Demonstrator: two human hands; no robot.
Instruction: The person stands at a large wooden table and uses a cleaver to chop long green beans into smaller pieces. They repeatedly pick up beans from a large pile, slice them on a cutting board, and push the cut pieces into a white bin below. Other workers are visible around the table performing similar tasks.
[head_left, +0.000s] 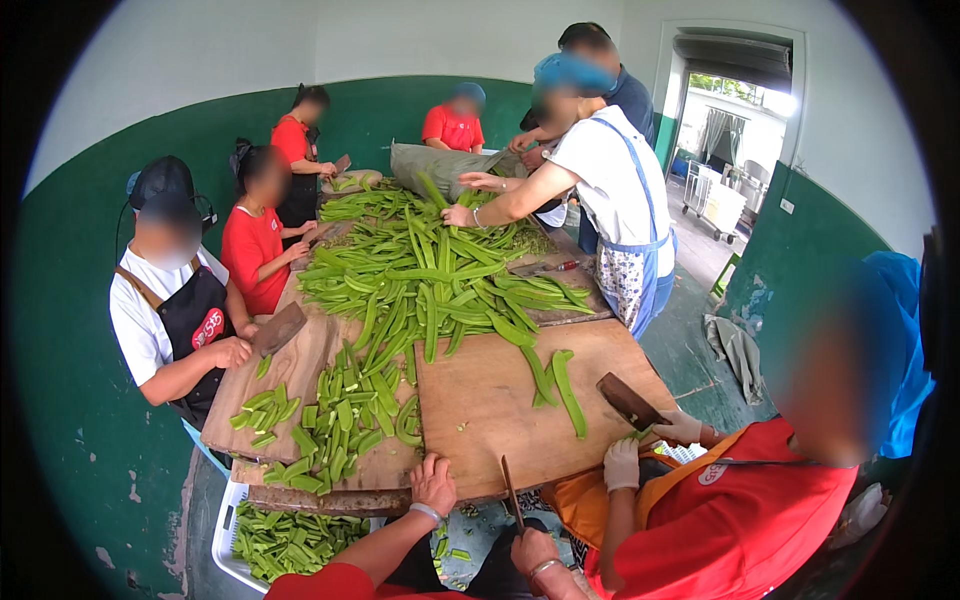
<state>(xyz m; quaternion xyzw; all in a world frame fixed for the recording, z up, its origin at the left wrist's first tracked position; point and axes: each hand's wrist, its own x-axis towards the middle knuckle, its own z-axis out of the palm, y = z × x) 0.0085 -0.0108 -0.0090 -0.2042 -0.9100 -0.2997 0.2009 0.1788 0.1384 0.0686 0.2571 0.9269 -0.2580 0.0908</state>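
Observation:
My left hand (433, 484) rests on the near edge of the wooden boards, holding nothing that I can see. My right hand (534, 551) grips the handle of a cleaver (512, 487), seen nearly edge-on, its blade pointing away from me at the board's edge. Beyond it lies a wooden cutting board (487, 420) with a few long flat green bean pods (568, 394). To the left of that board is a pile of cut bean pieces (345, 420). A large heap of whole pods (435, 262) covers the middle of the table.
Below the table's near left side stands a white plastic crate (225, 529) of cut pieces. A co-worker in red close on my right holds a cleaver (628, 401) with gloved hands. Other people stand around the table; one at the left holds another cleaver (280, 328). A sack (442, 166) lies at the far end.

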